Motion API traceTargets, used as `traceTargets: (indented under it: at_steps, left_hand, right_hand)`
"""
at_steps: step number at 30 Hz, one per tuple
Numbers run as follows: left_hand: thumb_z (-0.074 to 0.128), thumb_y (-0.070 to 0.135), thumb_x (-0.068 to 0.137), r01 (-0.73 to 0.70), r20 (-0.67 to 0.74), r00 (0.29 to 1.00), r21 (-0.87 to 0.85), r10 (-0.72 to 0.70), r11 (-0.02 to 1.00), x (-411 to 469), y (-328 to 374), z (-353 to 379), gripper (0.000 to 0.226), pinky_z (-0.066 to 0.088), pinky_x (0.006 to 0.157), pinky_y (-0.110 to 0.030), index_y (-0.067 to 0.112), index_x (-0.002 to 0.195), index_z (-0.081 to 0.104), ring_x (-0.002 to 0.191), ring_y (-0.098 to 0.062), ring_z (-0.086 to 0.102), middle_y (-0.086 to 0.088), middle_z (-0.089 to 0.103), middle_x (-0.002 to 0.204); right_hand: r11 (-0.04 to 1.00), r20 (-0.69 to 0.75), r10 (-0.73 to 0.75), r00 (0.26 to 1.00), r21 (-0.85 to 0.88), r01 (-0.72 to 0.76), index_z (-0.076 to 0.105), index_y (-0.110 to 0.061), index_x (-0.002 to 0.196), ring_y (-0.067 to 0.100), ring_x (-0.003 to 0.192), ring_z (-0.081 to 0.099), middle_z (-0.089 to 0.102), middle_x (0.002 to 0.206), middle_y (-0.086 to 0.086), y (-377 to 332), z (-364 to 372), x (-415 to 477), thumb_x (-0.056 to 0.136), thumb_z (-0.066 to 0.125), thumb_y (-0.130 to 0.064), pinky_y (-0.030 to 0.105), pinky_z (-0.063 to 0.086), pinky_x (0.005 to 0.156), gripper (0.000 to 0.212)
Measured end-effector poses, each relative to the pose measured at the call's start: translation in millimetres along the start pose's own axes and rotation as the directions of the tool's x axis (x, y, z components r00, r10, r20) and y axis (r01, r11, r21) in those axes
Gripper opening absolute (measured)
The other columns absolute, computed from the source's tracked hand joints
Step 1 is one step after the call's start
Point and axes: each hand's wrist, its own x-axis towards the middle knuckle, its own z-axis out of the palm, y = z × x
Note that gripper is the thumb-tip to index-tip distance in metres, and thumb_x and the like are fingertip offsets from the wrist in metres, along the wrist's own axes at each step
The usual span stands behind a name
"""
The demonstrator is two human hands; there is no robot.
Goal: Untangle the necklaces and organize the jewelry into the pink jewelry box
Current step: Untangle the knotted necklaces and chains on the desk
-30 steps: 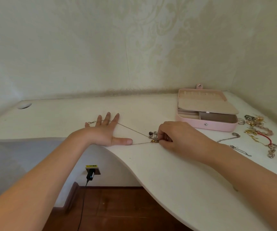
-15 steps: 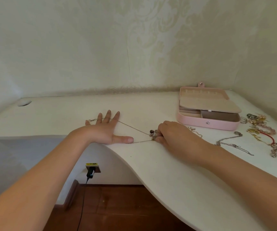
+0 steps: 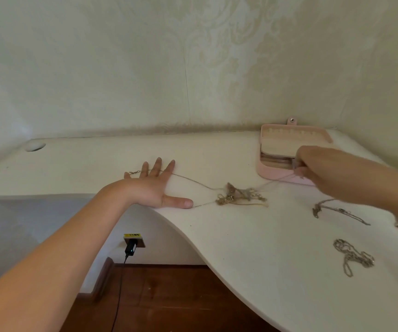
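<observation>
The white desk (image 3: 241, 236) carries everything under both arms; the pink jewelry box (image 3: 272, 170) lies open just beyond the right hand (image 3: 322, 168), its lid folded back toward the wall; the left hand (image 3: 153, 185) remains flat with fingers spread and thumb out, pressing a thin chain (image 3: 193, 182) to the desk; between the two hands sits the tangle (image 3: 238, 197) of gold and silver pieces. A moment ago the right hand was curled over that knot, close to the left thumb; now it has swung away to the front of the box, fingers curled in a pinch on a fine strand (image 3: 277, 179) that runs taut from the tangle to its fingertips; the knot, uncovered, looks looser and more spread. That suggests one necklace is being drawn free while the other is pinned, so the untangling is under way but unfinished, and nothing from this knot seems boxed yet. Under the right forearm lies a silver chain (image 3: 336, 209); nearer the person on that side a second chain (image 3: 351, 256) waits in loose loops.
</observation>
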Motion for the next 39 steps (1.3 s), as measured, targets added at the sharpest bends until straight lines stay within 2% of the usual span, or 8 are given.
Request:
traceTargets:
  at_steps: [13,17,19,22,24,34,36,39]
  left_hand:
    - [0.036,0.092,0.046,0.005,0.001,1.0,0.006,-0.005,1.0,-3,1,-1,0.128,-0.003,0.113,-0.063,0.038,0.145,-0.026,0.144,-0.026,-0.023,0.003,-0.032,0.155]
    - [0.037,0.091,0.046,0.01,0.01,1.0,-0.003,-0.01,1.0,-5,3,-2,0.129,-0.004,0.113,-0.062,0.038,0.145,-0.026,0.144,-0.026,-0.023,0.003,-0.032,0.154]
    - [0.037,0.091,0.045,0.011,0.011,1.0,-0.003,-0.011,1.0,-5,3,-2,0.129,-0.005,0.113,-0.062,0.038,0.145,-0.026,0.144,-0.026,-0.023,0.003,-0.032,0.154]
    - [0.037,0.092,0.046,0.009,0.012,1.0,-0.002,-0.009,1.0,-4,2,-2,0.129,-0.005,0.113,-0.062,0.038,0.145,-0.026,0.144,-0.027,-0.024,0.003,-0.033,0.154]
    - [0.037,0.091,0.046,0.009,0.01,1.0,-0.002,-0.009,1.0,-5,2,-2,0.129,-0.005,0.113,-0.062,0.038,0.145,-0.026,0.144,-0.027,-0.024,0.003,-0.033,0.154]
    - [0.037,0.092,0.045,0.004,0.004,1.0,-0.007,-0.004,1.0,-3,2,-1,0.13,-0.005,0.113,-0.063,0.037,0.145,-0.026,0.144,-0.027,-0.024,0.003,-0.032,0.154]
    - [0.037,0.092,0.045,0.004,0.001,1.0,-0.007,-0.004,1.0,-4,2,-1,0.13,-0.006,0.113,-0.063,0.038,0.145,-0.026,0.144,-0.027,-0.024,0.003,-0.032,0.154]
    - [0.037,0.091,0.046,0.004,0.003,1.0,-0.006,-0.003,1.0,-4,2,-1,0.128,-0.005,0.113,-0.062,0.037,0.145,-0.026,0.144,-0.027,-0.023,0.002,-0.032,0.155]
  right_hand:
    - [0.966,-0.179,0.24,0.954,0.141,-0.216,0.047,-0.01,0.088,0.01,0.068,0.047,0.051,0.075,-0.005,28,-22,-4,0.099,0.042,-0.012,0.027,0.033,0.056,0.012]
    - [0.954,-0.01,0.278,0.961,-0.117,-0.277,0.049,-0.012,0.093,0.014,0.068,0.046,0.052,0.082,0.004,15,-11,-3,0.099,0.044,-0.02,0.029,0.035,0.059,0.012]
    - [0.966,-0.044,0.216,0.975,-0.138,-0.22,0.054,-0.015,0.09,0.016,0.075,0.048,0.053,0.082,0.0,0,-5,-1,0.097,0.05,-0.021,0.026,0.032,0.06,0.01]
    - [0.974,-0.23,0.006,0.973,0.22,0.046,0.066,-0.015,0.087,0.009,0.073,0.051,0.06,0.079,-0.006,-33,14,4,0.088,0.062,-0.014,0.017,0.036,0.065,0.005]
    - [0.934,-0.177,-0.128,0.976,0.31,0.178,0.069,-0.017,0.093,0.006,0.078,0.053,0.061,0.086,-0.007,-56,30,9,0.086,0.066,-0.021,0.015,0.037,0.069,0.008]
    - [0.955,-0.203,-0.136,0.97,0.233,0.183,0.065,-0.016,0.09,0.013,0.08,0.055,0.062,0.084,-0.005,-59,52,25,0.094,0.055,-0.016,0.021,0.038,0.068,0.011]
    - [0.86,-0.195,-0.021,0.98,0.497,0.118,0.062,-0.018,0.081,0.008,0.069,0.055,0.062,0.076,-0.008,-62,51,25,0.093,0.056,-0.012,0.015,0.039,0.062,0.014]
    - [0.427,0.059,0.002,0.998,0.903,-0.055,0.059,-0.011,0.078,0.013,0.066,0.056,0.065,0.077,0.0,-67,46,24,0.096,0.05,-0.009,0.02,0.041,0.065,0.021]
